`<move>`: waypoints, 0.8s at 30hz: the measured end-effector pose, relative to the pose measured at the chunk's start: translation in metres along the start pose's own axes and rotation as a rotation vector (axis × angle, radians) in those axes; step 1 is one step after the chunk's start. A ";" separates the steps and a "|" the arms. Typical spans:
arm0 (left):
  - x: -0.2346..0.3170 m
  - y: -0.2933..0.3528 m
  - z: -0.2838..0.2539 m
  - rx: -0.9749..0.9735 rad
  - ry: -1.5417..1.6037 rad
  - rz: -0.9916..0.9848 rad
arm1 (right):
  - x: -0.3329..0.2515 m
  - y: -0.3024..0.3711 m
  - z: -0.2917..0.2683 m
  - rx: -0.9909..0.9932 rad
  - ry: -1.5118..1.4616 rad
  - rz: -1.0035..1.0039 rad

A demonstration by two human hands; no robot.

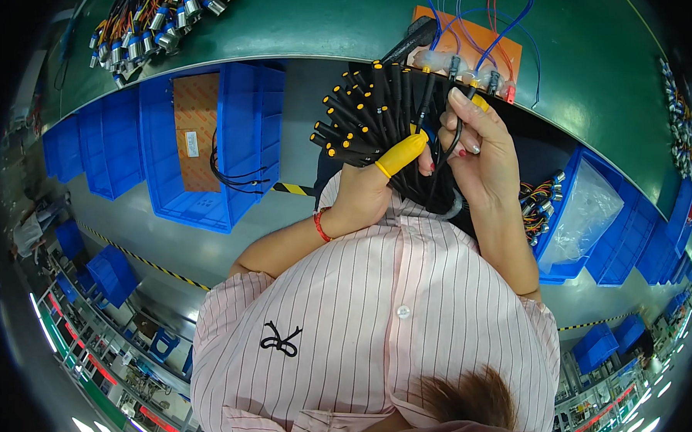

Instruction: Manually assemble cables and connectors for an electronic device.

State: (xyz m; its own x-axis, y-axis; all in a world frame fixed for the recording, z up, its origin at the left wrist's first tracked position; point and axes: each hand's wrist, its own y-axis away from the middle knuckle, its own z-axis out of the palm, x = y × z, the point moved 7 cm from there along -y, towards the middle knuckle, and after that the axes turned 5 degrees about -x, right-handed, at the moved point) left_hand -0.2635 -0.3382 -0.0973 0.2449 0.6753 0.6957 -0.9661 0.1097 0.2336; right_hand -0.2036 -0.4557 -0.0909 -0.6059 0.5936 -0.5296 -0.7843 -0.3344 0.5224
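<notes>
A thick bundle of black cables [388, 110], many with yellow-ended connectors, fans out in front of my chest. My left hand [366, 190] is closed around its lower part, a yellow finger cot [403, 153] on its thumb. Between the thumb and fingers of my right hand [486, 152], a single black cable [452, 142] is pinched. Yellow also covers one right fingertip. Just beyond my right hand lies an orange board [506, 51] at the bench edge, with connectors set in whitish lumps [436, 60]. One cable end appears to meet these connectors.
Blue and red wires [507, 25] run from the board across the green bench [314, 20]. Metal-ended connectors with coloured wires [153, 35] lie at the far left. Blue bins [238, 143] line the bench's underside; a right-hand bin holds clear plastic film [589, 213].
</notes>
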 end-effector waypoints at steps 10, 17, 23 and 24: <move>0.001 -0.001 0.002 -0.020 -0.037 -0.022 | -0.005 -0.002 -0.007 -0.040 -0.001 0.001; 0.000 0.000 0.003 0.001 0.006 -0.022 | -0.011 0.003 0.005 -0.055 0.161 -0.062; 0.001 0.001 0.007 -0.026 0.009 0.001 | -0.011 0.002 0.000 -0.097 0.358 -0.137; 0.002 0.001 0.006 -0.021 0.001 0.007 | -0.011 0.001 0.002 -0.115 0.371 -0.144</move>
State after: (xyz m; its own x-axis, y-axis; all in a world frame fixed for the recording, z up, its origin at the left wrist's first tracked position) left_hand -0.2636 -0.3406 -0.0915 0.2382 0.6769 0.6965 -0.9693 0.1204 0.2145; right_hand -0.1975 -0.4610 -0.0836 -0.4791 0.3437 -0.8077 -0.8617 -0.3596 0.3581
